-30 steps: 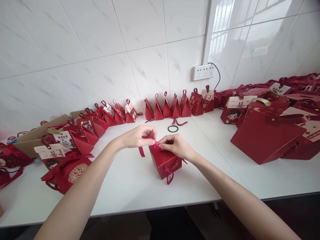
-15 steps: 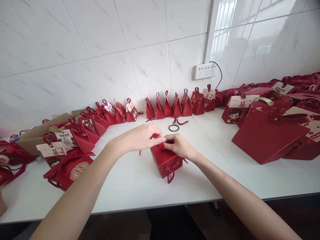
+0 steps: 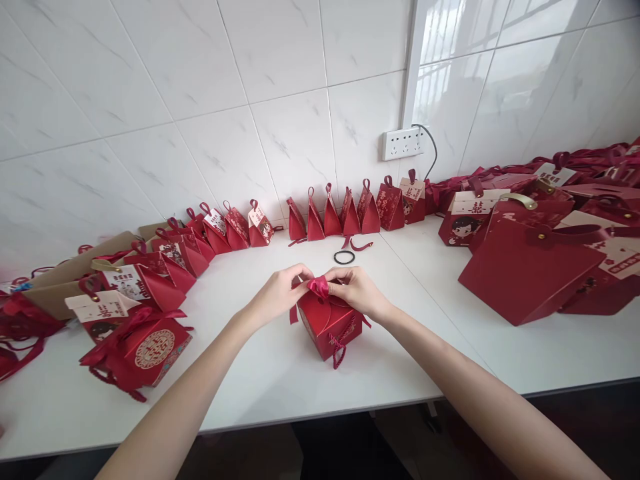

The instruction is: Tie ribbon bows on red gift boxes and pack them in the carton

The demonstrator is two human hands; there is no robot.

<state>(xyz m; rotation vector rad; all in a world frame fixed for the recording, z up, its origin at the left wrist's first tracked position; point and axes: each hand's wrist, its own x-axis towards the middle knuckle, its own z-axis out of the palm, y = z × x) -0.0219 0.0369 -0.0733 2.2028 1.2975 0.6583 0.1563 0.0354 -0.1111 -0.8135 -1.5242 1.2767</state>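
A red gift box (image 3: 320, 323) sits on the white table in front of me, with a twisted cord loop (image 3: 339, 353) hanging down its near side. On top of it is a red satin ribbon (image 3: 319, 287), gathered like a knot or bow. My left hand (image 3: 280, 293) pinches the ribbon's left side between thumb and fingers. From the other side, my right hand (image 3: 357, 290) pinches the same ribbon. Ribbon tails show at both sides of the box. A black ring (image 3: 344, 257) lies on the table just beyond my hands.
Small red gift boxes (image 3: 333, 217) line the tiled wall. More boxes crowd the left, including one with a round gold emblem (image 3: 155, 349). Larger red boxes (image 3: 530, 267) are piled at the right. A loose ribbon strip (image 3: 361, 245) lies behind the ring. A power socket (image 3: 403, 143) is on the wall.
My left hand has lowered and moved to the left of the ribbon, which now shows as a bunched knot or bow between my hands. My right hand has stayed at its side.
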